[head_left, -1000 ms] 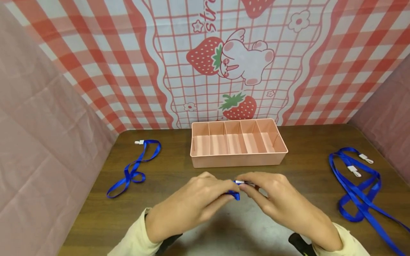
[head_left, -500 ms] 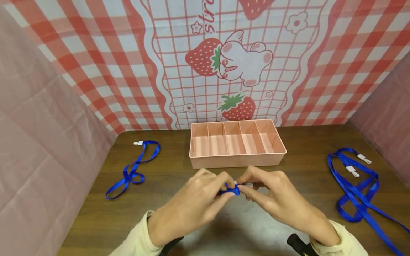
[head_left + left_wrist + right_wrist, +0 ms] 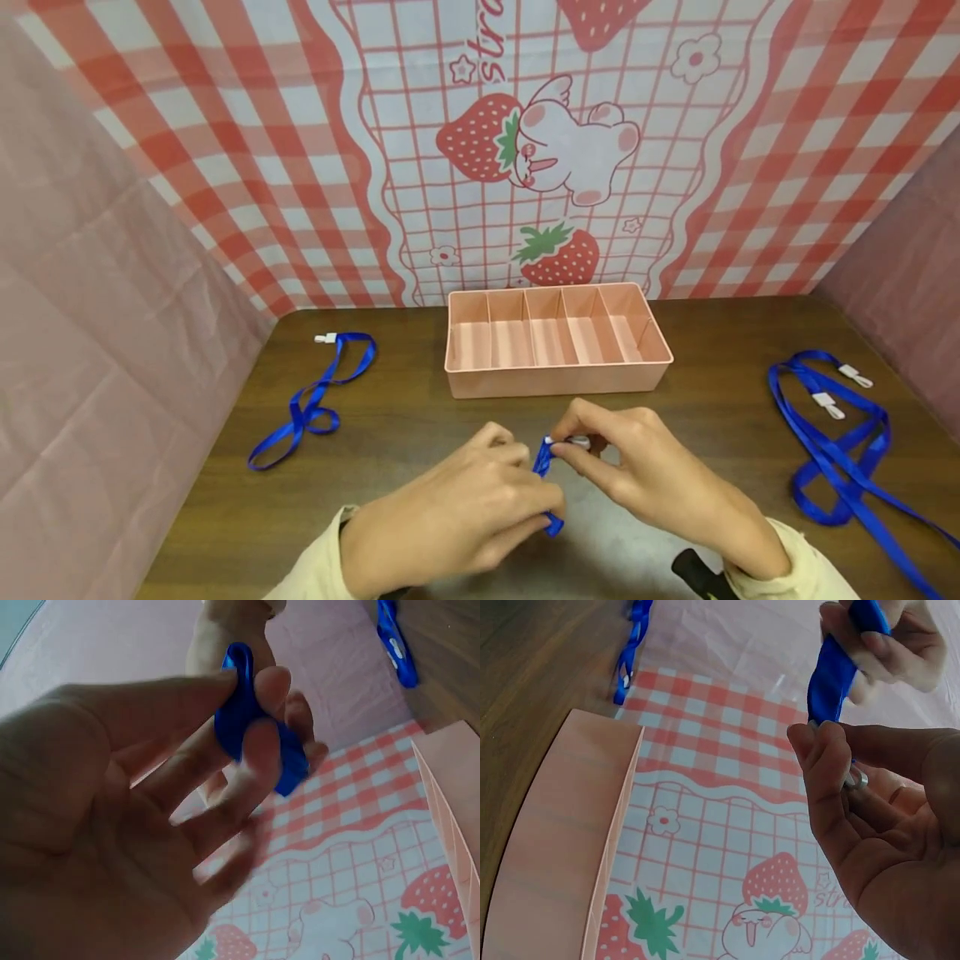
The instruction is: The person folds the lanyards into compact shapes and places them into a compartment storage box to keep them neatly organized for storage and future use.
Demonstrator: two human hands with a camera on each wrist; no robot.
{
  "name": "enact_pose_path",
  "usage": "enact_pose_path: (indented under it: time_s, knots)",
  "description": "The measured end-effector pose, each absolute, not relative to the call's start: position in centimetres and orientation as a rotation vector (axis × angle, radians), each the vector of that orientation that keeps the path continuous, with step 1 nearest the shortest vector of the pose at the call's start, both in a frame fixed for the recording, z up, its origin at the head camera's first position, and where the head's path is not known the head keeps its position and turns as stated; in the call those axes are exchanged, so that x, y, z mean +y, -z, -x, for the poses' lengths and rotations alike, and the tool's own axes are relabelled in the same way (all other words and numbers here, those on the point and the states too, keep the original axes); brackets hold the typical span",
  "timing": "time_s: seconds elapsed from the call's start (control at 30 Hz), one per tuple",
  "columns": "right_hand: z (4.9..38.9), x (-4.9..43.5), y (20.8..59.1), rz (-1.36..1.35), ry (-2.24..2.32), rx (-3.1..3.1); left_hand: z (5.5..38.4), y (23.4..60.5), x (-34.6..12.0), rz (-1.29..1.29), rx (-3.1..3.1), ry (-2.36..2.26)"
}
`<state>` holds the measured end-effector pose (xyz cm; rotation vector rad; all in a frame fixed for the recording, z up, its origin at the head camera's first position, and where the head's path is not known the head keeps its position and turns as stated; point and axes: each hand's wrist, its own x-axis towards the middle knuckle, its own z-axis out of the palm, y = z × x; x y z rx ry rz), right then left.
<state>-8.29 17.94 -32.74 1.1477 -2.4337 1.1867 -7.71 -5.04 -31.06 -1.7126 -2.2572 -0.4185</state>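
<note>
In the head view both hands meet over the table, in front of the pink box. My right hand [image 3: 637, 458] pinches the white clip end of a blue lanyard [image 3: 543, 458] between thumb and index finger. The clip's hook [image 3: 857, 778] pokes out below those fingers in the right wrist view. My left hand [image 3: 465, 500] grips the strap, folded into a small bundle; a loop [image 3: 238, 656] sticks up past the thumb in the left wrist view. Between the two hands runs a short stretch of strap [image 3: 832, 679]. Much of the bundle is hidden by the left fingers.
The pink box [image 3: 558, 382] with several compartments stands at the back, against a strawberry-print cloth [image 3: 300, 167]. A blue lanyard [image 3: 307, 404] lies on the table at the left. More blue lanyards [image 3: 840, 458] with white clips lie at the right, running off the view's edge.
The left hand has moved down and toward the body, drawing the strap away from the clip. The right hand keeps its pinch on the clip, nearly in place.
</note>
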Motion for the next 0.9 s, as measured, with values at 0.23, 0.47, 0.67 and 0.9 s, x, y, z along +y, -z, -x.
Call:
enact_pose_path:
  time_s: [0.23, 0.47, 0.67, 0.9]
  knots:
    - [8.1, 18.1, 32.5, -1.245, -1.223, -2.406, 7.5, 30.8, -5.1, 1.851, -2.066, 0.511]
    - [8.0, 18.0, 32.3, -1.236, -1.237, -2.420, 7.6, 30.8, -5.3, 1.695, -2.054, 0.411]
    - [7.8, 17.6, 32.5, -1.194, -1.272, -2.395, 7.9, 31.1, -4.9, 1.546, -2.039, 0.485]
    - [7.6, 17.6, 32.2, -1.126, -1.492, -2.295, 7.9, 31.2, -4.2, 1.406, -2.077, 0.668]
